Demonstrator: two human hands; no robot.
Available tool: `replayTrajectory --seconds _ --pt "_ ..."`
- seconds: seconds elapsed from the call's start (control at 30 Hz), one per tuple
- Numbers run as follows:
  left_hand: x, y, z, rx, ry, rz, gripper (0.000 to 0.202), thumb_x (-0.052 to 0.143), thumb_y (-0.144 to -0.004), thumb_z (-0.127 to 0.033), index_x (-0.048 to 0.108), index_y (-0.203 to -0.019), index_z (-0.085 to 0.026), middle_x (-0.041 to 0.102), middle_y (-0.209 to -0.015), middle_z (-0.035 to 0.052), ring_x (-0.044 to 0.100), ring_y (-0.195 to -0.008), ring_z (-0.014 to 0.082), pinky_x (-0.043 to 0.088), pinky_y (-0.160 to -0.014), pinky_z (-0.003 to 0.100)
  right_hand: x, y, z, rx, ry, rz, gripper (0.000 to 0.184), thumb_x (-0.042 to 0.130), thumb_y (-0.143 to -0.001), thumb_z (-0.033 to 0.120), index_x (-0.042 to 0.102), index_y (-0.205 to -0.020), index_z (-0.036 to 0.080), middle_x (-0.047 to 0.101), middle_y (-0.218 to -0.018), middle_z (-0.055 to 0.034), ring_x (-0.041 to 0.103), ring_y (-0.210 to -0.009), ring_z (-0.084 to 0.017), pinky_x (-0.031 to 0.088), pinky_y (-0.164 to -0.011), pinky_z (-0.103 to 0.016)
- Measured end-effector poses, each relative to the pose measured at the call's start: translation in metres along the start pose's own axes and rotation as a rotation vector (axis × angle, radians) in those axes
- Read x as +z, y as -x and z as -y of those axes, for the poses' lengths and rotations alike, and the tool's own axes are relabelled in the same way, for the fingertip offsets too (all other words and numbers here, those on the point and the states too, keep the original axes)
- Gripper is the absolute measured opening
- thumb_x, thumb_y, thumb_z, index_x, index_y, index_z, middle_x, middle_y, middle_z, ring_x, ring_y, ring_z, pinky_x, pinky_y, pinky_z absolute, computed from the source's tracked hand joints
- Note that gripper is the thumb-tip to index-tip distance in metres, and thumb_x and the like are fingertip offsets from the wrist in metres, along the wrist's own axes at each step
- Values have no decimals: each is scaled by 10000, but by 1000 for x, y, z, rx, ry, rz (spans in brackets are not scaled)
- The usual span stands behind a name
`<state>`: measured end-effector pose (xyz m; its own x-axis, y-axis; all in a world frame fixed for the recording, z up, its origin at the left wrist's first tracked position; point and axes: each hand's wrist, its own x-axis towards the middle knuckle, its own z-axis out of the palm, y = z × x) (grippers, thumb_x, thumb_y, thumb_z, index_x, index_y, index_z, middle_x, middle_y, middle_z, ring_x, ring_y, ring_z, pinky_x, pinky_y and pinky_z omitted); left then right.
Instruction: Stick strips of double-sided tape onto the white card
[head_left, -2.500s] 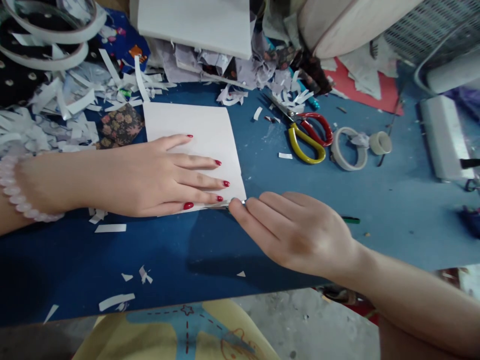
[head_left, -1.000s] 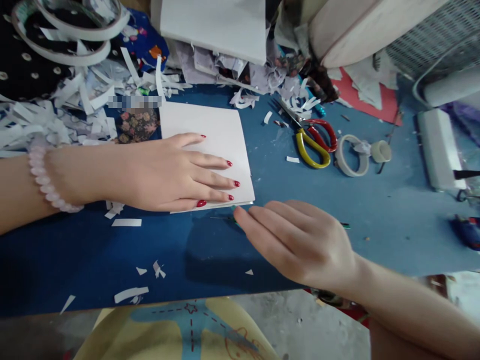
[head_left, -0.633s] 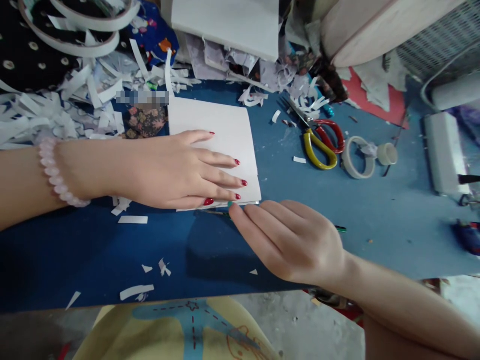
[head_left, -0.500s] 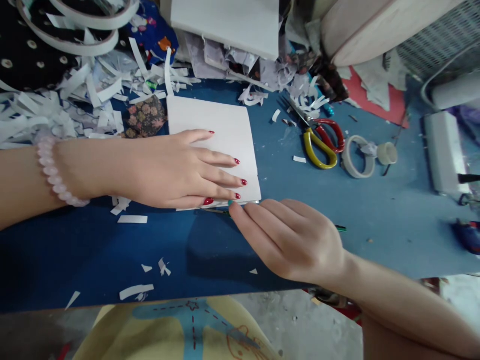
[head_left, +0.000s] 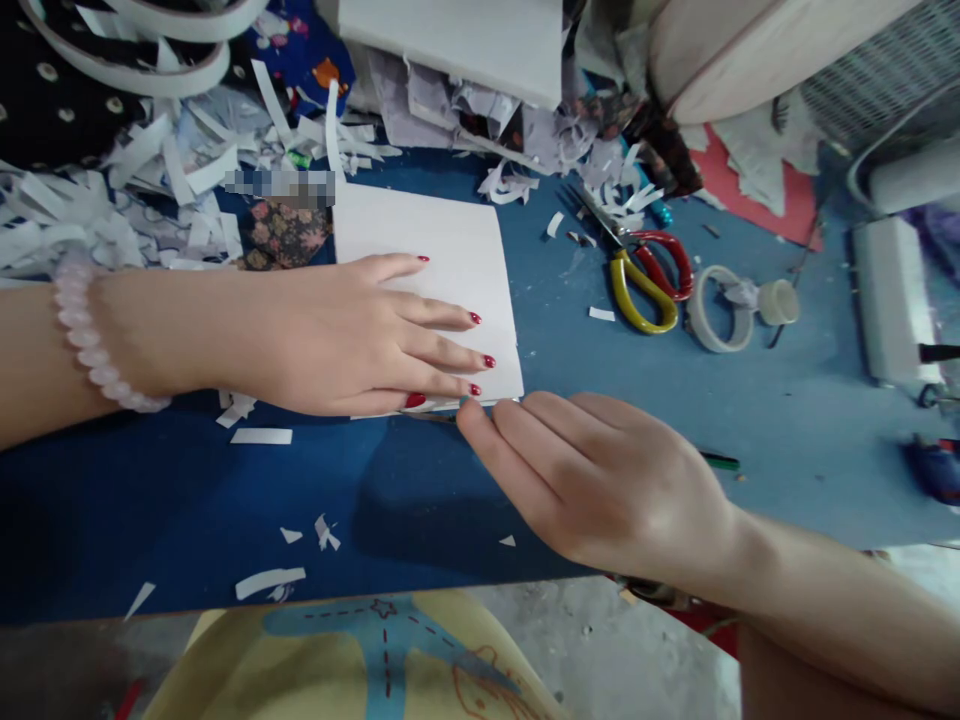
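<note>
My left hand (head_left: 337, 340), with red nails and a pink bead bracelet (head_left: 82, 340) on the wrist, lies flat and open on a white sheet of board (head_left: 450, 240), pressing it to the blue mat (head_left: 787, 410). My right hand (head_left: 600, 480) rests at the board's near right corner. Its fingers are pressed together over a thin tool, and its fingertips touch the board's edge. The tool's green end (head_left: 720, 461) sticks out behind the hand. A thin metal tip shows by my left little finger.
Red-and-yellow scissors (head_left: 645, 280), a tape ring (head_left: 712, 310) and a small tape roll (head_left: 778, 300) lie to the right. A heap of white paper strips (head_left: 150, 190) and floral fabric (head_left: 289, 232) sit at the left. A white block (head_left: 892, 300) lies far right. The mat's near edge is close.
My right hand has moved up from just below the board to its near edge, and more of the tool's green end now shows behind it. My left hand stays flat on the board.
</note>
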<state>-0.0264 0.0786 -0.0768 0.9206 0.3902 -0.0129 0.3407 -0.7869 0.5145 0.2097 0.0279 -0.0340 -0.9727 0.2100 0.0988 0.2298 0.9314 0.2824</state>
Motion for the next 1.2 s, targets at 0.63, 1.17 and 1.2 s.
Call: replayTrajectory --seconds 0.63,1.17,1.2 --pt "2 2 4 66 -76 -6 484 271 -1000 -327 572 -1378 -338 480 -1520 -92 305 -1494 218 -1 -1243 472 -5 2 -6 -16 -22 60 182 510 -927 30 657 -1032 8 595 -664 -60 478 -645 -186 344 -492 -303" --pt "7 2 10 89 -66 -56 493 215 -1022 -403 558 -1375 -433 513 -1476 -163 344 -1476 225 80 -1251 474 -1 15 -6 37 -13 33 208 440 -962 20 627 -1054 23 633 -696 -57 517 -628 -181 363 -485 -309" --pt "8 2 10 91 -68 -65 488 222 -1023 -396 559 -1373 -439 513 -1477 -164 352 -1472 223 85 -1251 467 -1 16 -7 42 -16 34 205 431 -969 21 618 -1054 27 635 -689 -52 520 -618 -177 366 -483 -308"
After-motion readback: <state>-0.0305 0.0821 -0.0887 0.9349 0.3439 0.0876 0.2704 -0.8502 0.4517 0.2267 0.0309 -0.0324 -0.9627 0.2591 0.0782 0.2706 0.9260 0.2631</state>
